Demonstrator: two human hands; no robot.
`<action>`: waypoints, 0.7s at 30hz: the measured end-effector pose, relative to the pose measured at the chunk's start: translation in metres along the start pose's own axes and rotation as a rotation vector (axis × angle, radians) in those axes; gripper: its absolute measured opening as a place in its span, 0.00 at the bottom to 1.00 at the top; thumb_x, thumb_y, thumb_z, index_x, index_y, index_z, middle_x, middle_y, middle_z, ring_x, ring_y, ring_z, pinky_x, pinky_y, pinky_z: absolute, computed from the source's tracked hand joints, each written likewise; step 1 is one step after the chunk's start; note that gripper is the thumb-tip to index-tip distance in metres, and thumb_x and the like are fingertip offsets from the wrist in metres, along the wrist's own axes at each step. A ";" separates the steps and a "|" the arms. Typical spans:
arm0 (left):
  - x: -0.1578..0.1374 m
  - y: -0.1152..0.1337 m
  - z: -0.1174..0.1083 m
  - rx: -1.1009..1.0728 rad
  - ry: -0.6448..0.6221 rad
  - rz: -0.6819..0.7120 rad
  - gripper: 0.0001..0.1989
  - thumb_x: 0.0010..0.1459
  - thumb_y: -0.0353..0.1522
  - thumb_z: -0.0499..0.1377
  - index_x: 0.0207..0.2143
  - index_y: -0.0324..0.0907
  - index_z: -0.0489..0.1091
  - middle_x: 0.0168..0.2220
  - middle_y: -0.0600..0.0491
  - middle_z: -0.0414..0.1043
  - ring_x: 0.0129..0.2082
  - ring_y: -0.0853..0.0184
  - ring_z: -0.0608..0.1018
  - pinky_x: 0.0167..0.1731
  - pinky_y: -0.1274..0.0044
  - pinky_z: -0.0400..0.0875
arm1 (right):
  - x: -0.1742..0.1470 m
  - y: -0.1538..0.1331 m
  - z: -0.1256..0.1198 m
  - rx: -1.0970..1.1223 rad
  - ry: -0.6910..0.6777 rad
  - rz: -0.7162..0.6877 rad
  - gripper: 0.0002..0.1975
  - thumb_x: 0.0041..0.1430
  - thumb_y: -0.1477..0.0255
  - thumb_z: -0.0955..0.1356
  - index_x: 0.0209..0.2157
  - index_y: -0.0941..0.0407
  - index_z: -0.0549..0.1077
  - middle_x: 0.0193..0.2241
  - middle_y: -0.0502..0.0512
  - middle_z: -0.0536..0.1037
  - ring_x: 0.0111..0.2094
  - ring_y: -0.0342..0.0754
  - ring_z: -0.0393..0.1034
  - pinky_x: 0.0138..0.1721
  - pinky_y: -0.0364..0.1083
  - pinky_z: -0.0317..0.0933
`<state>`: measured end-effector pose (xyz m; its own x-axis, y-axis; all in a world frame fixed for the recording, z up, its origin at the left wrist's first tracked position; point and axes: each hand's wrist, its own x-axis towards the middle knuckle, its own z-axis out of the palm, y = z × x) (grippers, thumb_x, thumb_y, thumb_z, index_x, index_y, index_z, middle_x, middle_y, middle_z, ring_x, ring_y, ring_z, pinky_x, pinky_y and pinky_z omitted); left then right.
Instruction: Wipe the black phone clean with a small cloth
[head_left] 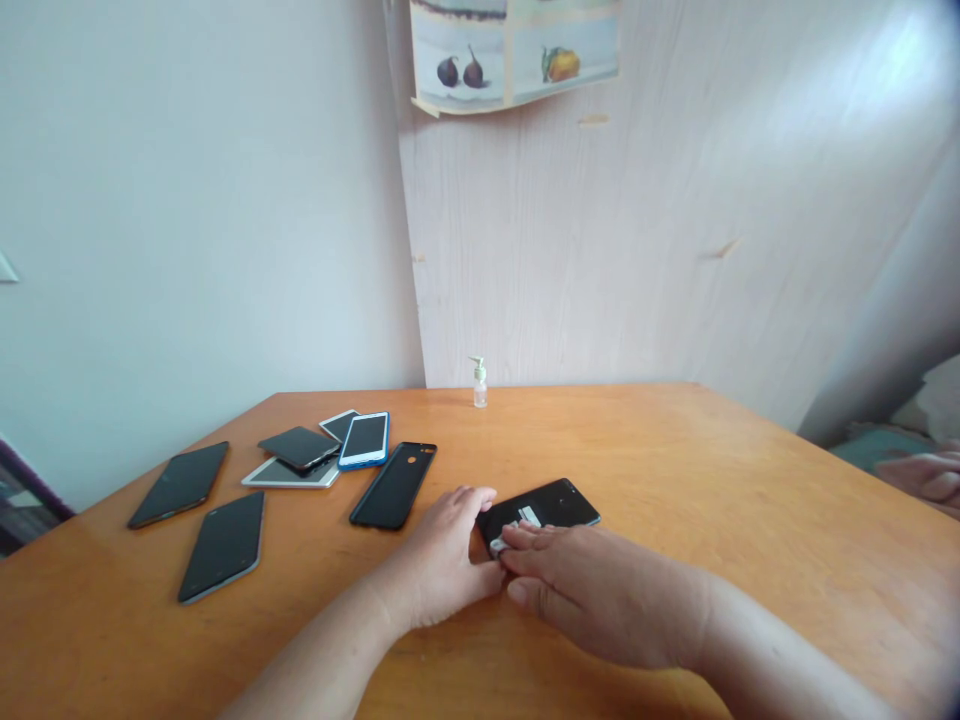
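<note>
A black smartphone (566, 503) lies on the wooden table in front of me, apparently back side up, with a small pale rectangle on it. My left hand (442, 560) grips its left end, the thumb at the near edge and the fingers at the far edge. Over the near part of the phone, my right hand (607, 590) presses a small white cloth or wipe (497, 546) under its fingertips; most of that piece is hidden. Just left of my left hand is an empty black phone case (395, 487).
On the left lie two dark phones (182, 484) (223, 546) and a loose pile with a blue-cased phone (365, 440), a black phone (300, 447) and white devices (292, 474). A small pump bottle (480, 385) stands at the back edge. Another person's hand (926, 478) shows far right.
</note>
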<state>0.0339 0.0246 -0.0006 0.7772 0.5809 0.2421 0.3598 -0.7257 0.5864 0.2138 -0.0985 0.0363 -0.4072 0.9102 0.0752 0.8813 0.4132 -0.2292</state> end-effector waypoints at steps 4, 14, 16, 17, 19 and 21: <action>0.001 0.004 -0.002 0.030 -0.005 0.011 0.27 0.45 0.29 0.63 0.50 0.46 0.65 0.49 0.50 0.70 0.52 0.57 0.71 0.52 0.69 0.65 | -0.002 0.024 -0.006 -0.125 -0.028 0.258 0.19 0.68 0.70 0.58 0.49 0.57 0.76 0.53 0.64 0.75 0.52 0.62 0.71 0.51 0.58 0.64; 0.001 -0.002 0.001 0.028 -0.017 0.000 0.28 0.46 0.29 0.62 0.52 0.46 0.64 0.51 0.49 0.68 0.54 0.57 0.70 0.55 0.69 0.63 | 0.003 0.008 0.008 -0.115 0.023 0.035 0.21 0.69 0.68 0.57 0.57 0.59 0.70 0.58 0.62 0.71 0.60 0.55 0.62 0.60 0.52 0.56; 0.001 -0.004 0.002 0.037 -0.016 0.006 0.29 0.46 0.29 0.62 0.53 0.46 0.63 0.51 0.49 0.68 0.54 0.58 0.70 0.56 0.69 0.63 | 0.004 0.023 0.007 -0.162 0.015 0.151 0.20 0.69 0.71 0.57 0.55 0.60 0.71 0.56 0.64 0.72 0.58 0.57 0.64 0.58 0.53 0.59; 0.001 -0.004 0.002 0.040 -0.014 0.007 0.29 0.46 0.28 0.62 0.53 0.46 0.63 0.52 0.49 0.68 0.54 0.58 0.70 0.56 0.68 0.62 | 0.005 0.030 0.007 -0.189 0.017 0.217 0.20 0.69 0.72 0.57 0.54 0.62 0.72 0.55 0.67 0.73 0.58 0.58 0.65 0.57 0.55 0.60; 0.001 -0.003 0.003 0.040 -0.008 0.006 0.29 0.46 0.28 0.61 0.53 0.46 0.63 0.52 0.49 0.69 0.55 0.57 0.70 0.56 0.68 0.62 | 0.009 0.035 0.007 -0.228 0.026 0.307 0.20 0.68 0.73 0.56 0.52 0.64 0.73 0.53 0.71 0.73 0.57 0.61 0.66 0.56 0.57 0.61; 0.001 -0.002 0.003 0.031 0.004 0.000 0.29 0.45 0.28 0.62 0.53 0.45 0.63 0.52 0.48 0.69 0.54 0.57 0.70 0.56 0.67 0.63 | 0.014 0.027 0.011 -0.225 0.046 0.290 0.21 0.69 0.72 0.56 0.54 0.65 0.72 0.54 0.71 0.72 0.58 0.61 0.64 0.58 0.57 0.59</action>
<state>0.0355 0.0254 -0.0038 0.7753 0.5822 0.2447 0.3759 -0.7368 0.5620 0.2293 -0.0752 0.0206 -0.1266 0.9885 0.0828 0.9912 0.1293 -0.0287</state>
